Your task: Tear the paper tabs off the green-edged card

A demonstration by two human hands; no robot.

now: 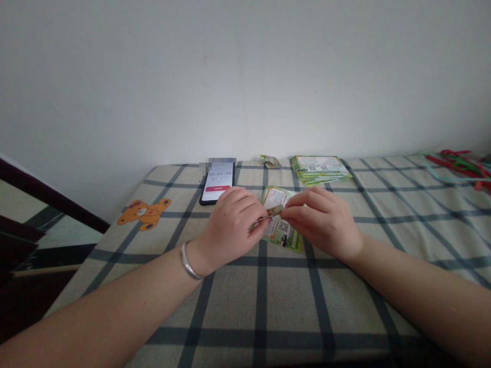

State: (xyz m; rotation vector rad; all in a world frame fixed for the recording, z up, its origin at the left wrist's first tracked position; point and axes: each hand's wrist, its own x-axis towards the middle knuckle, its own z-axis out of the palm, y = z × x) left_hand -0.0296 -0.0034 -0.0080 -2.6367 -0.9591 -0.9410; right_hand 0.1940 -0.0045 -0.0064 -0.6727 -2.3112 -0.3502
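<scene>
Evidently, One Small Card (275, 210) Pinched at Both Ends

Nearest, a checked tablecloth (230, 301) spreads on the near side of the fingers (245, 202), and a silver bracelet (190, 259) circles the wrist behind the left ones. The left hand (233, 220) has its fingers curled closed on the card's left end; the right hand (328, 220) pinches the right end, its fingertips drawn together (the thumb is mostly hidden). So the card sits directly between the two sets of fingertips. Green printed sheets (284, 240) lie beneath them; whether the fingers touch these, I cannot tell. Left of the left fingers, well apart, an orange cartoon bear (143, 213) shows on the cloth. Just beyond those fingers rests a phone (218, 181), its screen lit. Past the right fingers lies a green printed stack (322, 168), with a lone small piece (270, 162) to its left. Far right of the right fingers are blurred red and green items (466, 163). Behind stands a pale wall (245, 76).
</scene>
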